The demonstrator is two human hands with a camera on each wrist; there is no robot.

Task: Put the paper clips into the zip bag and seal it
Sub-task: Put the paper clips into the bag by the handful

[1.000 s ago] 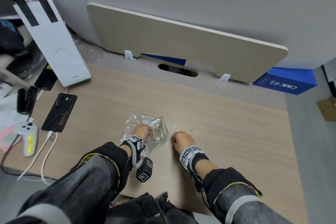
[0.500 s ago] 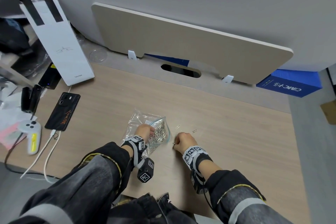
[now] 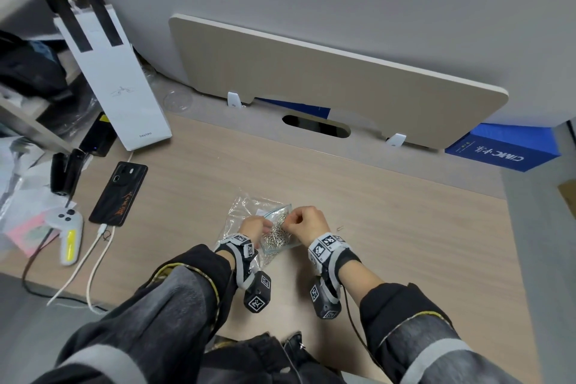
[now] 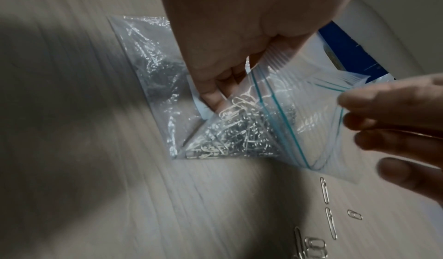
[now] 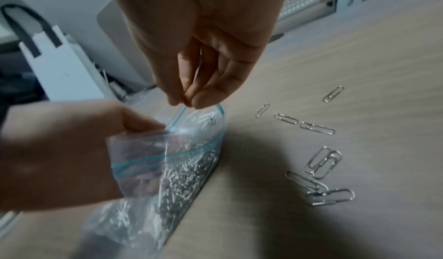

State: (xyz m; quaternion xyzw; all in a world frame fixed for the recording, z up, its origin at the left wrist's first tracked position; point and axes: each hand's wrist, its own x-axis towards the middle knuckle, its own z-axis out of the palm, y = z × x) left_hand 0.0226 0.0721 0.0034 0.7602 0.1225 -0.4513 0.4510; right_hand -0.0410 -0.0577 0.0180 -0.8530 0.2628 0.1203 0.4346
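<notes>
Bag: a small clear plastic zip bag (image 3: 276,229) with a blue-green zip line lies on the light wood-grain desk (image 3: 405,227), its mouth held open and raised, its lower part resting on the desk
Contents: a dense heap of silver wire paper clips (image 4: 239,130) fills the bag's lower part
Left hand: the left hand (image 3: 254,226) pinches one lip of the bag's mouth, fingers curled round the plastic edge, holding that side up
Right hand: the right hand (image 3: 307,223) is just above the open mouth, thumb and fingertips pressed together in a pinch; a thin silvery sliver shows between them, and whether it is a clip I cannot tell
Loose clips: several silver paper clips (image 5: 318,170) lie scattered on the desk just beside the bag, on its right side, apart from both hands
Left of the desk: a black phone (image 3: 118,193) lies flat with a white cable (image 3: 93,256) plugged in, near a tall white paper carrier bag (image 3: 124,87) with black handles
Far edge: a blue box (image 3: 498,146) sits behind the desk
</notes>
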